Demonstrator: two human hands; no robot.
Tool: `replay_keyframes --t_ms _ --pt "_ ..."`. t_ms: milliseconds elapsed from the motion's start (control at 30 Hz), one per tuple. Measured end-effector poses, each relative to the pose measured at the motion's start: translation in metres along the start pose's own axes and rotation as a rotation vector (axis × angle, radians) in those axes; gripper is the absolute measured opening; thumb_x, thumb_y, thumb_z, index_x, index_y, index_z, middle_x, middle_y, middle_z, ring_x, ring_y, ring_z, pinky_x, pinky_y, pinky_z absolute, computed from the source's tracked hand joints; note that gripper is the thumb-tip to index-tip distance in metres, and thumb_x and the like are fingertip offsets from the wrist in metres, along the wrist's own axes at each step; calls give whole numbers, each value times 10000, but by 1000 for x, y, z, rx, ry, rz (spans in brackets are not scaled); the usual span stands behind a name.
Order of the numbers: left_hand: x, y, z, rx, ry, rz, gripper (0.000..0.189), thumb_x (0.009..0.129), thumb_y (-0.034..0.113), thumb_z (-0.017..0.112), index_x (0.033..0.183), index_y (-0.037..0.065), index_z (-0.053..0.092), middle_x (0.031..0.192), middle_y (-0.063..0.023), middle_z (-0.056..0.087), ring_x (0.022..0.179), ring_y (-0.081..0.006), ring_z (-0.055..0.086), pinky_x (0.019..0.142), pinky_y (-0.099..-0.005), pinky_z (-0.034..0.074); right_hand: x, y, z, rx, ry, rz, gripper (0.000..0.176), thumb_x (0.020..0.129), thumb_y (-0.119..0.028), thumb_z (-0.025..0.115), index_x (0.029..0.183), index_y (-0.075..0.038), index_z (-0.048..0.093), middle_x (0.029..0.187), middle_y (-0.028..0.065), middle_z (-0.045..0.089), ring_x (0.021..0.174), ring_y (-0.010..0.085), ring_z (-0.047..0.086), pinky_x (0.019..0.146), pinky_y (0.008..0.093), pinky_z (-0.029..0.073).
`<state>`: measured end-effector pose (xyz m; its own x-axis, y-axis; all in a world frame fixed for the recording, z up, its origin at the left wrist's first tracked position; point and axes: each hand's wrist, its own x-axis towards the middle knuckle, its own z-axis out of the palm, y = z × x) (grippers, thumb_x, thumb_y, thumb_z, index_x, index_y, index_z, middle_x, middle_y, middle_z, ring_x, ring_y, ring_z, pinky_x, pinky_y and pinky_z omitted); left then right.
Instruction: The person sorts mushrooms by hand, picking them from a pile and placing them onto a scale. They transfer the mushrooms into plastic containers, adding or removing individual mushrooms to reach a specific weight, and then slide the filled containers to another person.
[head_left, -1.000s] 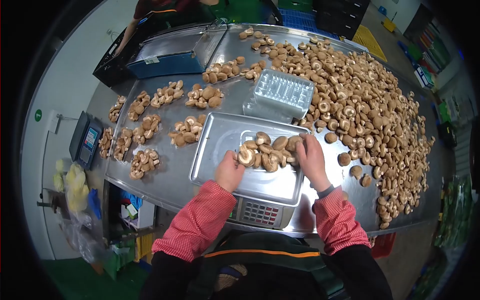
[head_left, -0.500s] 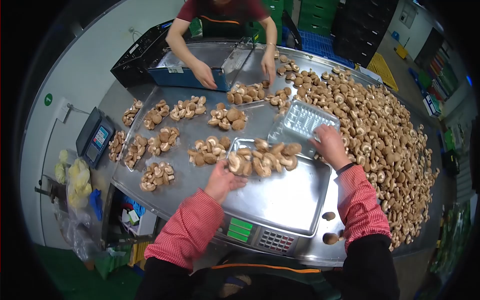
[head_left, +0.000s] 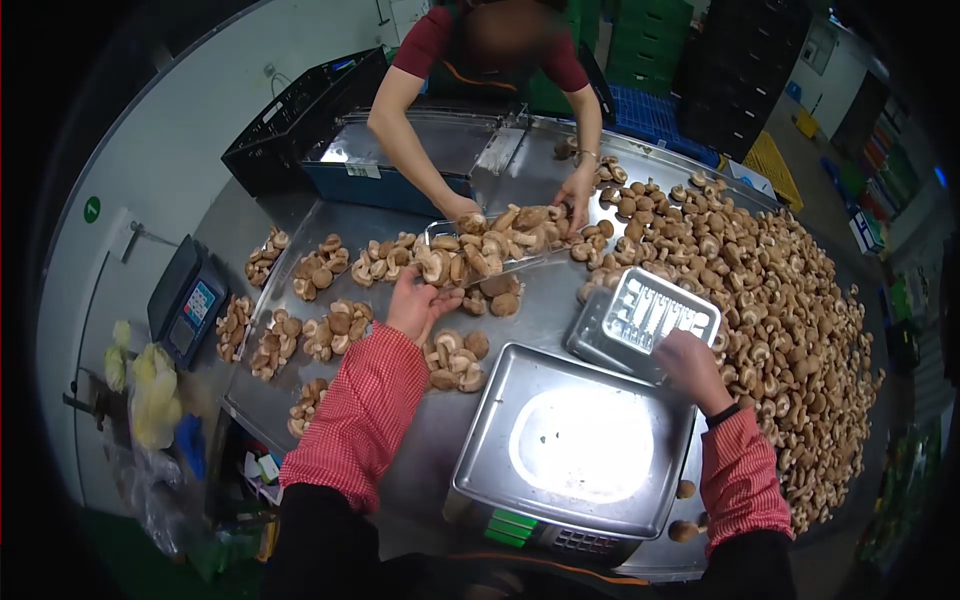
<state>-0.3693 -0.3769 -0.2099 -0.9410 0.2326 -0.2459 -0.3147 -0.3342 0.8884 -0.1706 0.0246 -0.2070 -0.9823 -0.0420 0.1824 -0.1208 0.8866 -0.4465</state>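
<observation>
My left hand (head_left: 415,305) is at the near left end of a clear tray heaped with mushrooms (head_left: 455,262), its fingers curled against it, above the table left of the scale. My right hand (head_left: 692,368) grips the near right edge of a clear plastic tray (head_left: 655,312) with no mushrooms in it, at the top of a stack behind the scale. The scale's metal pan (head_left: 580,440) holds only small specks. The co-worker's hands (head_left: 575,195) are at the far side of the mushrooms beyond my left hand.
A large mushroom pile (head_left: 770,300) covers the right side of the table. Small mushroom groups (head_left: 340,328) lie at the left, near a second scale (head_left: 188,300). A co-worker (head_left: 425,150) leans over from the far side, beside a blue-sided metal bin (head_left: 385,190).
My left hand and the mushrooms have moved away from the scale towards the far side. The co-worker leans closer, hands at the mushrooms. My right hand stays at the clear trays.
</observation>
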Motion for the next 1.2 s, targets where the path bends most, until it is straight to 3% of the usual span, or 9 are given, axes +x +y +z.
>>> replay_keyframes --t_ms 200,533,833,1033,1067,1167,1200 --pt "47 11 -10 -5 -18 31 442 886 -109 372 1319 -33 326 1173 -241 564 946 -315 672 783 -381 614 -5 1 14 -186 54 -66 77 819 -39 648 829 -13 577 803 145 547 790 346 566 694 442 472" --pt "71 38 -21 13 41 86 452 898 -104 366 1340 -31 308 1238 -241 513 1036 -318 644 845 -373 600 -3 -6 17 -176 135 -41 74 819 -17 634 850 -13 567 812 152 537 788 346 555 699 436 465" --pt "146 53 -16 -104 96 168 486 843 -158 330 1324 -101 363 1265 -246 511 1128 -356 601 978 -405 566 -4 -14 15 -183 138 -22 79 822 -6 631 850 -16 557 805 150 525 786 345 546 704 430 458" --pt "182 55 8 -283 87 147 431 950 -96 345 1381 -89 319 1293 -281 494 1165 -397 577 985 -455 557 -3 -15 15 -151 165 -7 73 834 -9 624 851 -17 554 806 152 519 791 345 545 704 433 454" --pt "184 55 11 -318 138 110 588 984 -23 418 1500 -5 137 1337 -329 437 1162 -427 581 945 -504 566 -2 -16 15 -154 169 -5 72 835 -10 623 851 -16 553 806 153 519 791 345 545 702 435 453" --pt "158 39 15 -48 216 96 669 1000 64 466 1530 63 58 1261 -304 509 1098 -396 627 890 -482 586 -2 -18 15 -161 178 4 59 843 -24 611 861 -17 555 812 152 522 795 347 542 703 433 453" --pt "157 24 4 39 222 114 620 992 130 530 1504 53 188 1116 -245 602 938 -333 677 715 -417 597 -3 -18 15 -167 178 4 52 846 -33 603 868 -22 558 816 149 525 798 347 543 705 429 452"
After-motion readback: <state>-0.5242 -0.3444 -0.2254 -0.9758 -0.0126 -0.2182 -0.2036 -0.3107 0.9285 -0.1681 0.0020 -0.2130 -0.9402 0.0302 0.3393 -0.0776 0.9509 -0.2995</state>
